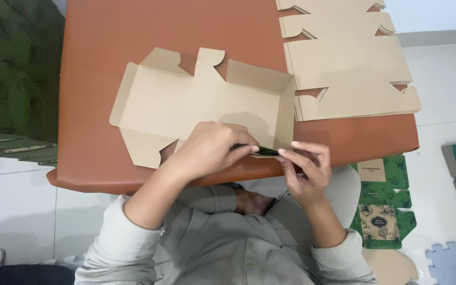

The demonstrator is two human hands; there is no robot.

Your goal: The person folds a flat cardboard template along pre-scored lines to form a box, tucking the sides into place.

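Head view, looking straight down: the left hand (pixel 209 150) and the right hand (pixel 306 168) are close together at the near edge of the die-cut cardboard blank (pixel 196 103), both pinching its green-printed near flap (pixel 257 150) between fingertips, left from above, right from the side. The blank lies brown side up on the rust-brown table (pixel 106 53), its right end already standing as a low wall, its left panels flat. Just beyond it at the far right sits a stack of flat blanks (pixel 349 68), touching nothing but the tabletop. Green printed boxes (pixel 381 203) lie on the pale floor to the right, and a dark green pile (pixel 25 68) stands off to the left. Risk here, as I judge it: the flap hangs right at the table's edge, so uneven pressure from the two hands could crease it off its score line, or drag the whole blank toward the lap. A hard pinch might also tear that thin tab.
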